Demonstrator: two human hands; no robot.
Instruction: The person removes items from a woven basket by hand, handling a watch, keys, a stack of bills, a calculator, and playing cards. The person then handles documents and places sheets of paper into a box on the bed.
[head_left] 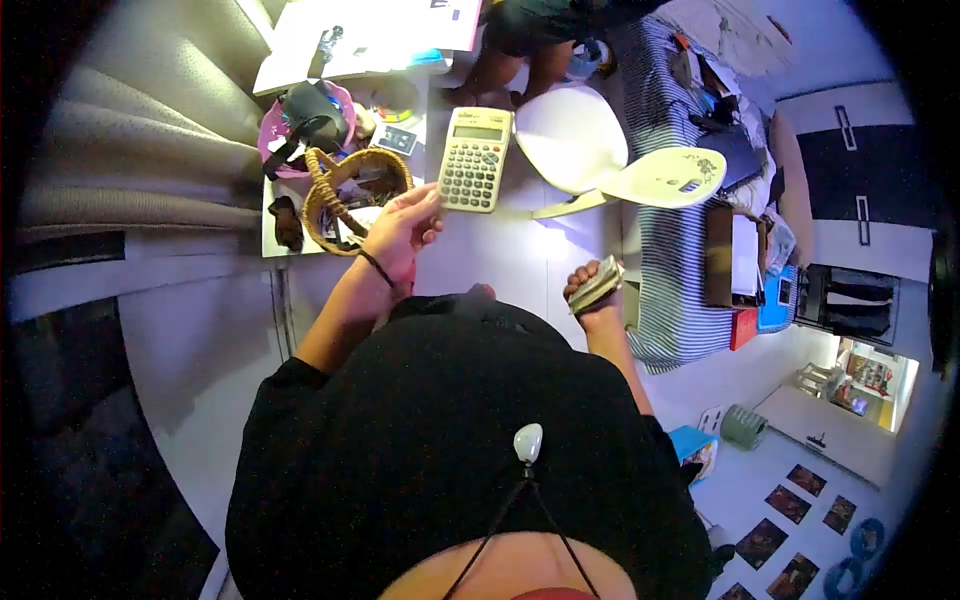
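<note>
A pale scientific calculator (475, 160) is held up in front of me, its screen and keys facing me. My left hand (403, 228) pinches its lower left corner between thumb and fingers. Just behind that hand stands a woven wicker basket (322, 205) with small items inside. Further right, my right hand (592, 308) is closed round a small folded greenish-yellow wad (600, 284); I cannot make out exactly what it is.
A white plastic chair (570, 135) stands ahead. On the left, a pink basket (268, 135) holds dark items beside the desk (285, 240). A bed with a striped cover (672, 310) lies right, bearing boxes and clutter. Another person's legs (545, 70) show at the back.
</note>
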